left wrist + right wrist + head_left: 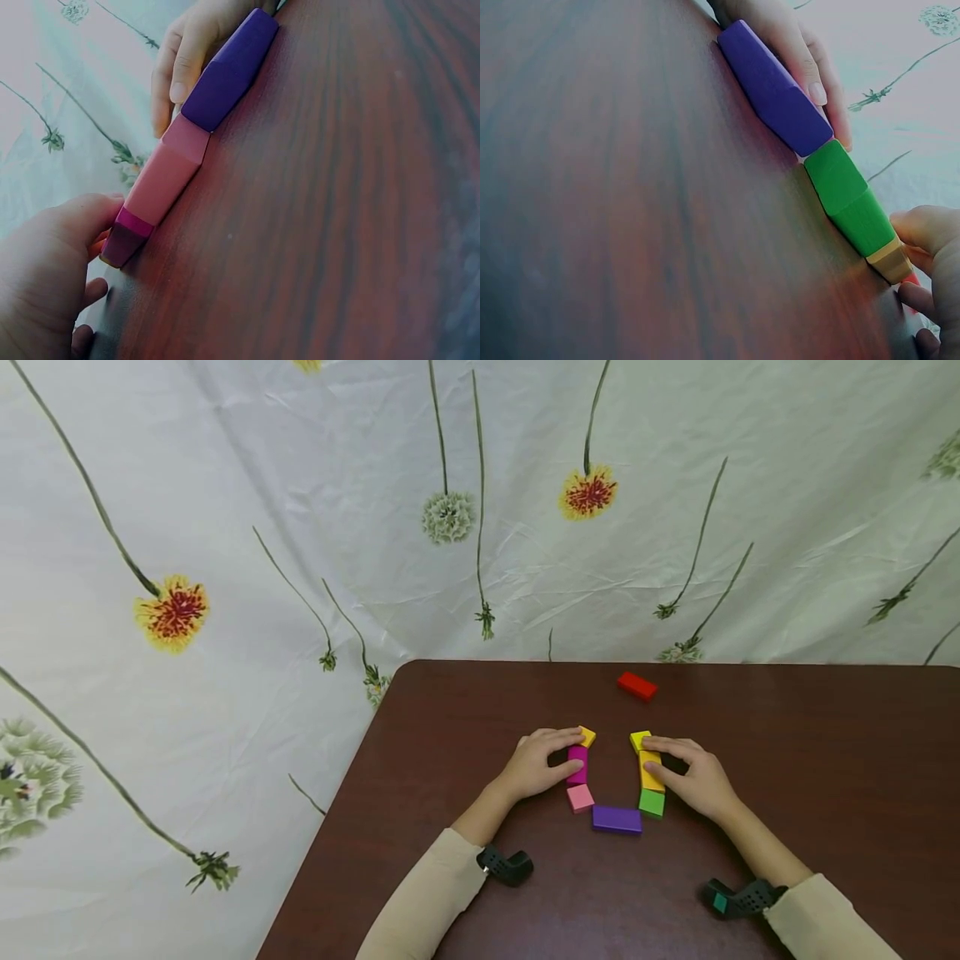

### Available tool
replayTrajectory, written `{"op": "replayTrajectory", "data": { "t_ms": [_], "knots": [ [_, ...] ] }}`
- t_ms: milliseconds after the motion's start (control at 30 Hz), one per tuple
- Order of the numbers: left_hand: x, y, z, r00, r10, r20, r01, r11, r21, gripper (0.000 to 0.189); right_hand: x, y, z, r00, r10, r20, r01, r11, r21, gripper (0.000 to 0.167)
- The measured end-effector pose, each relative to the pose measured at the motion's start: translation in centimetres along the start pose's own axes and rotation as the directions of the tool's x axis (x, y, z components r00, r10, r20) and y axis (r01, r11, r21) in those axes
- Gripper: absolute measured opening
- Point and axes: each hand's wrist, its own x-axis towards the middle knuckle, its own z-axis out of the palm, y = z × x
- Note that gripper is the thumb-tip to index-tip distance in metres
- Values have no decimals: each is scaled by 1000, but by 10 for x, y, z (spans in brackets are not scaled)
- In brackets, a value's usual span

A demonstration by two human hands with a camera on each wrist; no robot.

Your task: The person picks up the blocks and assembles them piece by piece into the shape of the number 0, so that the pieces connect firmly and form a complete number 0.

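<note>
On the brown table, coloured blocks form a U. My left hand (534, 764) touches a small orange block (589, 737) with its fingertips, and its thumb rests on a magenta block (577, 753). Below these sits a pink block (581, 798). At the base lies a long purple block (617, 820). My right hand (701, 783) has fingertips at a small yellow block (638, 740) and the thumb on a longer amber block (651, 778), with a green block (652, 804) beneath it. The fingers of both hands are extended, partly hidden in the wrist views.
A red block (637, 686) lies apart from the others, toward the table's far edge. Behind the table (450, 710) hangs a pale cloth (337, 485) printed with flowers. Dark bands (510, 866) sit on both wrists.
</note>
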Motion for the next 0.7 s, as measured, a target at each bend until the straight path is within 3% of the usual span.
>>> {"op": "replayTrajectory", "data": {
  "t_ms": [167, 467, 700],
  "knots": [
    [0, 0, -2, 1000, 2, 0, -2, 1000, 6, 47, 1, 0, 0, 1000, 2, -1, -2, 1000, 12, 34],
    [1, 1, -2, 1000, 1, -4, -1, 1000, 1, 46, 7, 1, -9, 992, 128, -9, -124, 975, 183, 39],
    [1, 1, 0, 1000, 7, -8, -7, 1000, 2, 46, 28, 8, -19, 985, 173, -11, -169, 975, 144, 44]
  ]
}}
